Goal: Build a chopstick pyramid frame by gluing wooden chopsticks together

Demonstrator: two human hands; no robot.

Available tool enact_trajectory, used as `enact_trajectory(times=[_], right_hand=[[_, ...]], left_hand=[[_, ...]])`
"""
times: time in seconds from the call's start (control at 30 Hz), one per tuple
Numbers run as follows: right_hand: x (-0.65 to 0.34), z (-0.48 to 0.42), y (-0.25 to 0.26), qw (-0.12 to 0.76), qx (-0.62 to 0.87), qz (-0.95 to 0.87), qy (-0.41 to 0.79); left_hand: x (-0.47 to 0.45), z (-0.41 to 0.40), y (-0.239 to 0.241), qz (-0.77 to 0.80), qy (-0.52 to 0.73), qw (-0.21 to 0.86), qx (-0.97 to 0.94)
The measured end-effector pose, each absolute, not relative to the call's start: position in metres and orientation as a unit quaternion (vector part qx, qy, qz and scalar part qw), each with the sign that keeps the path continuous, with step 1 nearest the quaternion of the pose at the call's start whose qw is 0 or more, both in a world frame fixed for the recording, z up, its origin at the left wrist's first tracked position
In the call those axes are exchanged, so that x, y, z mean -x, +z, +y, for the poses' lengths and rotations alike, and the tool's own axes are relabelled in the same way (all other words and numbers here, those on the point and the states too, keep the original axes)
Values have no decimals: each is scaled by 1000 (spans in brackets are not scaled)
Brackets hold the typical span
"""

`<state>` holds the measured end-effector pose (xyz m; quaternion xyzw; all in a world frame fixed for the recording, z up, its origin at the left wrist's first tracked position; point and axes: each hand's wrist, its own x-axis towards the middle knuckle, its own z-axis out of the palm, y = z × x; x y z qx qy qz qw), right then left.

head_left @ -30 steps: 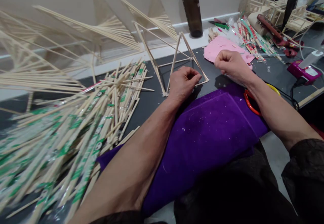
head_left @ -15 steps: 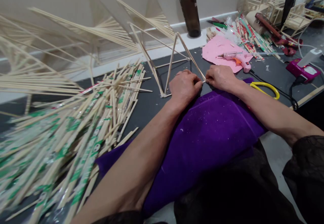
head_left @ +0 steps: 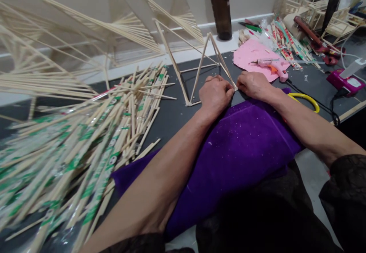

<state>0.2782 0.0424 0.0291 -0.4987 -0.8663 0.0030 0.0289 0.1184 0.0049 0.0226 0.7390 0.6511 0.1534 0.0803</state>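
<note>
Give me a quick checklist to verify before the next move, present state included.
1. Left hand at the near right corner of the stick frame: ok.
2. Right hand at that same corner: ok.
3. Firm grip on the corner: cannot tell, fingers hide it.
4. Stick pile apart from the frame: ok, a gap shows.
5. Glue gun out of the hands: ok, lying over the pink sheet.

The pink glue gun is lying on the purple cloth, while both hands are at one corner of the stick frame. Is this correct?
Not quite: the pink glue gun lies on the pink sheet, not on the purple cloth, as the head view shows. The left hand and right hand are indeed at one corner of the stick frame.
</note>
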Motion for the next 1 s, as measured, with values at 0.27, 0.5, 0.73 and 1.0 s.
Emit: enact_trajectory(times=[0.27, 0.5, 0.73, 1.0], right_hand=[[-276, 48, 24, 40, 494, -868, 0], [-278, 53, 18, 55, 488, -871, 1], [-278, 53, 20, 53, 485, -873, 15], [-277, 51, 22, 53, 487, -872, 12]], left_hand=[[-118, 9, 19, 647, 170, 96, -737], [-119, 9, 21, 652, 166, 109, -732], [-120, 10, 20, 658, 159, 124, -726], [-120, 11, 20, 657, 178, 119, -723]])
